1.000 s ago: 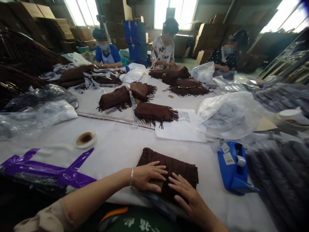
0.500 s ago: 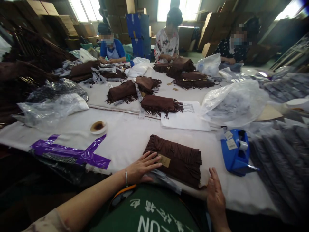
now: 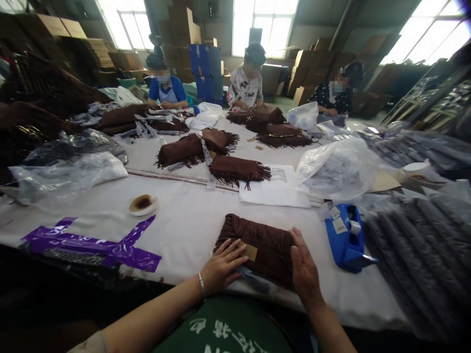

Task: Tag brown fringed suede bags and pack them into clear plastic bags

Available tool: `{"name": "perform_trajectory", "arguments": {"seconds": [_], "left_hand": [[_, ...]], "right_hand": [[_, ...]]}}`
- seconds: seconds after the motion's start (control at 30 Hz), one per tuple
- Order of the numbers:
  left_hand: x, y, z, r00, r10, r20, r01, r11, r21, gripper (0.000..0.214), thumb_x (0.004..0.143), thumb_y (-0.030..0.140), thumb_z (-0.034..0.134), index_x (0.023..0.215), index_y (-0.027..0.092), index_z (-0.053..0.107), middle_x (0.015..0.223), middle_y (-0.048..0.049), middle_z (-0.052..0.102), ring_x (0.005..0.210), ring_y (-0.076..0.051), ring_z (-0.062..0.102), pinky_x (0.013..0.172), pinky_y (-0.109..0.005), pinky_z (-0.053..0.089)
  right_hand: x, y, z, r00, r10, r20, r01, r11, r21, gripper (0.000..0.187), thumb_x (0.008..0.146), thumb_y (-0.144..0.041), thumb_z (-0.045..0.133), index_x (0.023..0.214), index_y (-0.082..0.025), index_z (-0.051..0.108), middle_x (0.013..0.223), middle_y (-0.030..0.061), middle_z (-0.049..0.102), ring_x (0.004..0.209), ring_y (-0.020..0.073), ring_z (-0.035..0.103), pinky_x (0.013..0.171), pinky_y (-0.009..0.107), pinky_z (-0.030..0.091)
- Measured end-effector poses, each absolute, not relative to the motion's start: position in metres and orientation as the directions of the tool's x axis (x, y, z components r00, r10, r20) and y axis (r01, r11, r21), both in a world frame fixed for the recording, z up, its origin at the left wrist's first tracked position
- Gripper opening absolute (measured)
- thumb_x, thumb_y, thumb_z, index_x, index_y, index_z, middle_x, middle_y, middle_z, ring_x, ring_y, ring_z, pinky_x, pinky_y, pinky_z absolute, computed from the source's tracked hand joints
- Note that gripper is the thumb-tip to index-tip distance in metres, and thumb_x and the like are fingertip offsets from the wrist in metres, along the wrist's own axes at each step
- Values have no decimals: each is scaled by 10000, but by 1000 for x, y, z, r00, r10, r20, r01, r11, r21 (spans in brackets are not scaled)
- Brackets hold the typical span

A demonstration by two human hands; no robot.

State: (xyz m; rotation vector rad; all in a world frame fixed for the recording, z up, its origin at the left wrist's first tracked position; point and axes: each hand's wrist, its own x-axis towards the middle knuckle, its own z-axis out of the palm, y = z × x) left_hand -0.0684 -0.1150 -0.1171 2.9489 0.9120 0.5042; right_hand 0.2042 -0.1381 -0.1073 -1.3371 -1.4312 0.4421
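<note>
Left hand (image 3: pixel 222 267) spread flat on brown fringed piece (image 3: pixel 263 235), near table (image 3: pixel 176 225) edge | right hand (image 3: pixel 303 267) open, against its right end | step: likely squaring it | next move needs even two-sided pressure.

Left of brown fringed bag (image 3: pixel 265 244): bare table cloth (image 3: pixel 184 220), free passage | right: blue tape dispenser (image 3: pixel 344 239) near, blocks | behind: flat paper sheets (image 3: pixel 273 196), low obstacle

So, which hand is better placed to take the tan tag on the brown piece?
Left, probably: the left hand has fingertips beside the tan tag; the right hand rests on the brown fringed piece, farther right.
</note>
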Motion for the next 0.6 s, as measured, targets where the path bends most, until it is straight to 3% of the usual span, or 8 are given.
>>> {"name": "perform_trajectory", "arguments": {"seconds": [0.13, 0.23, 0.4, 0.6], "left_hand": [[-62, -116, -117, 751, 592, 293, 581, -803, 135, 545, 877, 311, 554, 1384, 231, 372, 1488, -72, 290, 1405, -282, 161, 1149, -547, 182], [-69, -120, -114, 741, 611, 279, 583, -791, 186, 619, 861, 333, 569, 1412, 201, 321, 1481, -91, 300, 1404, -292, 159, 1156, -553, 150], [-112, -130, -108, 729, 592, 344, 546, -806, 229, 467, 886, 263, 530, 1339, 223, 424, 1428, -56, 405, 1391, -253, 226, 1169, -517, 151], [-145, -115, -106, 455, 763, 460, 723, -618, 309, 466, 919, 197, 464, 1376, 222, 371, 1419, -74, 414, 1383, -231, 253, 1154, -513, 210]], "right_hand": [[154, -126, -99, -286, 847, 447, 691, 506, -517, 636, 907, -490, 432, 1454, -260, 203, 1540, 35, 156, 1416, 269, 72, 1151, 521, 117], [132, -125, -116, -506, 789, 347, 721, 608, -331, 835, 817, -566, 550, 1468, -255, 128, 1542, 57, 126, 1413, 302, 64, 1140, 547, 100], [129, -125, -143, -552, 779, 299, 758, 618, -209, 837, 825, -468, 581, 1470, -257, 92, 1533, 55, 155, 1407, 273, 131, 1144, 505, 81], [129, -124, -144, -549, 782, 296, 765, 613, -199, 793, 843, -438, 561, 1469, -280, 100, 1526, 36, 183, 1402, 269, 161, 1145, 501, 92]]}}
